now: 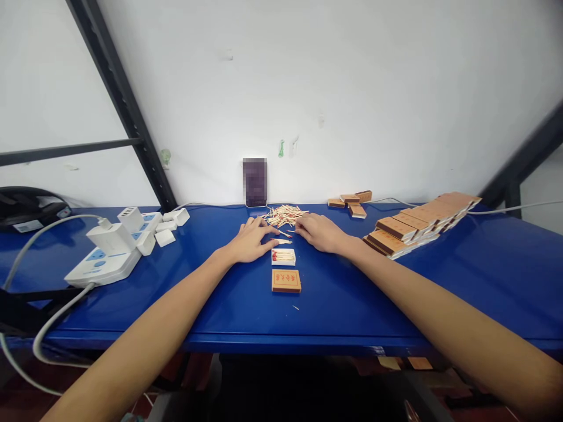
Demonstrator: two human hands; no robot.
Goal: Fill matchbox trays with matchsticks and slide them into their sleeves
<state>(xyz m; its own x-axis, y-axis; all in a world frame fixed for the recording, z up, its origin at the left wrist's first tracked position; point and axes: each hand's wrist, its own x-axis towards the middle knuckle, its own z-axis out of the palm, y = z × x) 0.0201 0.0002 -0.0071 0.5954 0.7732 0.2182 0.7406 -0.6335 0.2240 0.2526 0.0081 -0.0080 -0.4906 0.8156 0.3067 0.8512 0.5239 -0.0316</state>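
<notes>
My left hand [251, 239] rests on the blue table [484, 275], fingers stretched toward a loose pile of matchsticks [285, 215] near the wall. My right hand [319, 231] lies palm down beside it, its fingertips at the pile's near edge. A few matchsticks [284, 237] lie between the two hands. Just in front of them sits an open white matchbox tray [283, 257] with matches in it, red heads to the left. A brown matchbox sleeve [286, 281] lies flat nearer to me. Whether the fingers pinch any match is too small to see.
A row of stacked brown matchboxes [417, 225] runs along the right side, with a few loose ones [352, 203] near the wall. A white power strip with chargers [115, 246] and cables sits at the left. A phone [254, 182] leans against the wall.
</notes>
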